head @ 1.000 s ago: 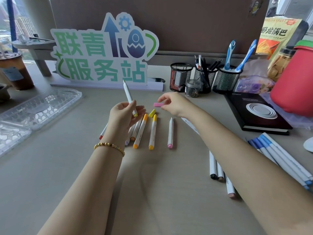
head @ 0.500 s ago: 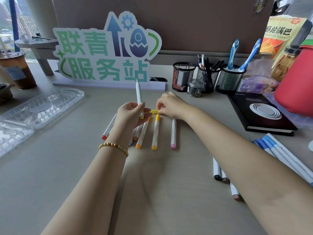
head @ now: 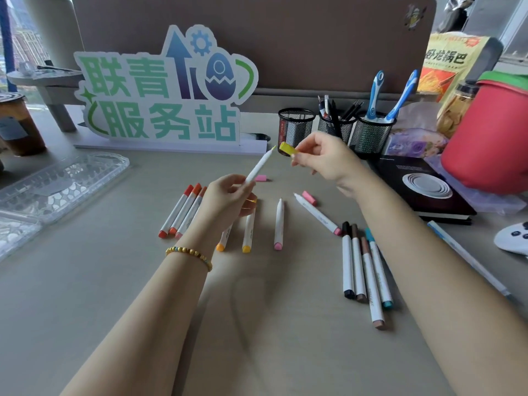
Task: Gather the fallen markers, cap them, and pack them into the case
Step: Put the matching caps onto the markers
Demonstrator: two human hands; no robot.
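**Operator:** While the left hand (head: 228, 195) grips the slim white plastic marker with the yellow tip (head: 258, 165) low on its barrel, tip aimed up and to the far right, where is the cap?

**Technician:** Head view, the only one. The right hand (head: 325, 160) pinches the small yellow plastic cap (head: 287, 149) between thumb and fingertips. The cap's open end faces the marker tip, just beside it and not yet seated.

**Operator:** Handling properties?

**Technician:** Judged from appearance: the marker is light, rigid and smooth, so it may roll on the beige desk (head: 114, 310). Hold it mid-barrel or lower, as now, to steady the tip. The cap is tiny and easily dropped; pinch it by its closed end, keep it in line with the barrel and press straight on. Avoid touching the nib, which is probably soft and inky.

**Operator:** Remaining stock?

**Technician:** Near the left hand lie three red and orange capped markers (head: 183, 214), two yellow-ended markers (head: 248, 232), and an uncapped pink-ended marker (head: 279, 224). A second uncapped pink-ended marker (head: 317, 214) lies to the right, a loose pink cap (head: 309, 198) just beside its tip; another pink cap (head: 260, 178) lies farther off. A dark-toned group of markers (head: 363, 270) lies near right. The clear plastic case (head: 65, 184) sits open at far left, well apart from the hands.
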